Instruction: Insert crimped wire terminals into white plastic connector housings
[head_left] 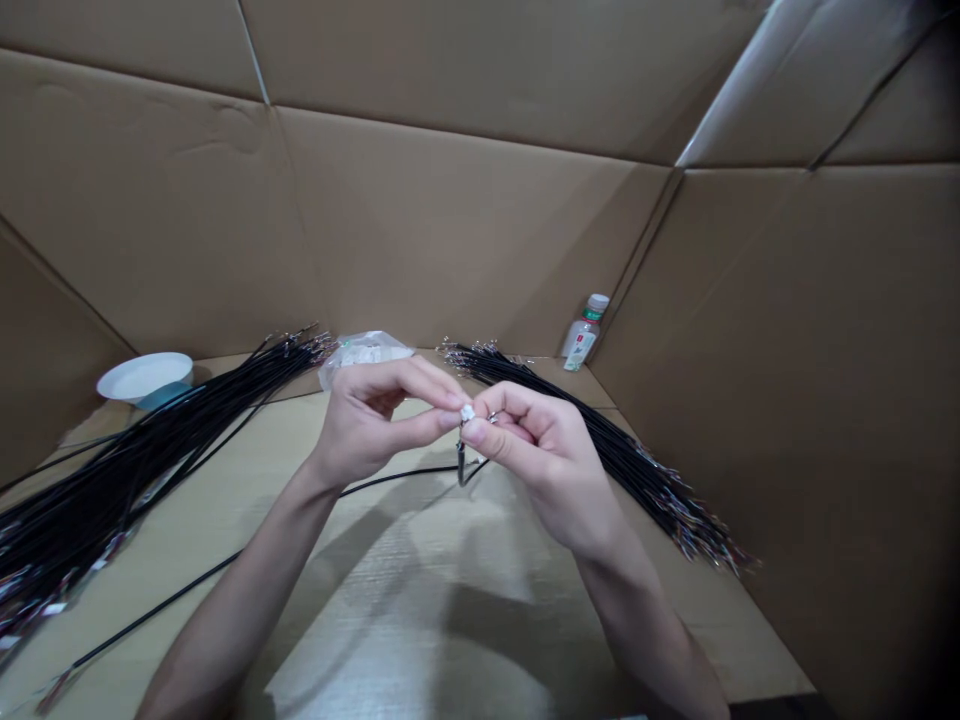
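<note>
Between my two hands, above the middle of the table, sits a small white connector [468, 412]. My left hand [379, 415] pinches it from the left with thumb and forefinger. From the other side my right hand [536, 445] closes its thumb and forefinger at the connector and the thin wires by it. A black cable [405, 474] bends up below the fingertips, then runs down to the left behind my left forearm, ending in loose coloured wires. How far the wires sit inside the connector is hidden by my fingers.
A thick bundle of black cables [172, 440] lies left, another bundle [622, 470] right. At the back are a clear plastic bag [367, 347] with white pieces, a white bowl [146, 375] and a bottle [583, 335]. Cardboard walls [480, 220] enclose the table [390, 620].
</note>
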